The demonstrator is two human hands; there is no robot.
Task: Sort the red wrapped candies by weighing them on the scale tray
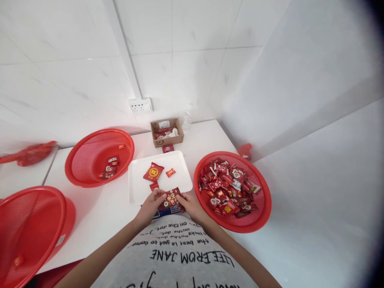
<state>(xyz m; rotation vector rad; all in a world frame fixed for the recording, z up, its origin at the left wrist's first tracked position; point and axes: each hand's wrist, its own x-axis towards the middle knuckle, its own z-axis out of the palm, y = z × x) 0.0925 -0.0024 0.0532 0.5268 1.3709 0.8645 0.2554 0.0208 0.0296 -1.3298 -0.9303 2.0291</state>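
Observation:
Between both hands I hold a dark red printed packet (172, 198) with gold lettering, close to my body at the tray's near edge. My left hand (152, 206) grips its left side with the thumb on top. My right hand (190, 204) pinches the right side the same way. Just beyond lies a white tray (138, 180). On it rest a large red snack packet (153, 172) with a yellow emblem, a small red wrapped candy (170, 173) and another red packet (154, 186) partly behind my left hand. A dark blue item (166, 212) shows beneath the held packet.
A red basket (264, 208) heaped with wrapped snacks stands at right. At left are a red basket (69, 170) with several packets and a red basin (61, 208). A cardboard box (168, 141), a red packet (168, 148) and a clear plastic bottle (186, 120) sit near the wall.

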